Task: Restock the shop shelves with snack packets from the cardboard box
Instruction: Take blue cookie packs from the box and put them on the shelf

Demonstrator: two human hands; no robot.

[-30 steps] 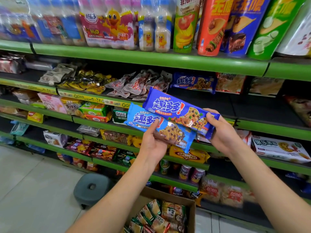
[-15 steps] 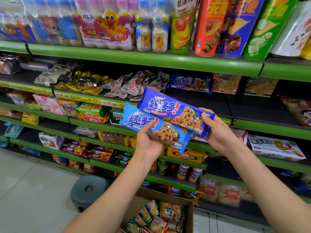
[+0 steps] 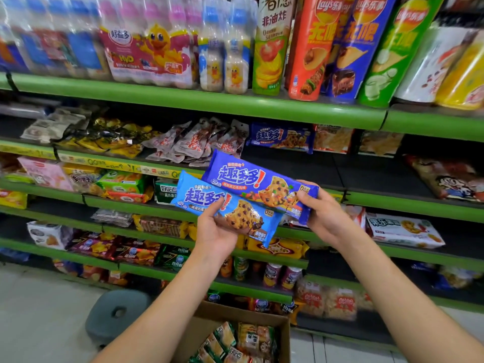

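Packets: I've got two cookie packets up in front of the shelves, the light-blue packet (image 3: 225, 208) low and left, the dark-blue packet (image 3: 259, 184) above and right, its lower edge overlapping the light one.
Left hand: my left hand (image 3: 214, 229) grips the light-blue packet from underneath, thumb curled over its front near the middle.
Right hand: my right hand (image 3: 322, 213) has its fingers (image 3: 303, 196) clamped round the right end of the dark-blue packet.
Long axis: both lie the same way, high at the left end, sloping down to the right.
Target, as I judge it: the matching cookie packet on the shelf (image 3: 281, 137) sits up and behind, with bare shelf (image 3: 301, 166) in front; the right hand is nearer that gap.
Source: the cardboard box (image 3: 209, 326) is below, between my forearms, packets still inside.
Beside it: grey stool (image 3: 117, 313) on the floor.
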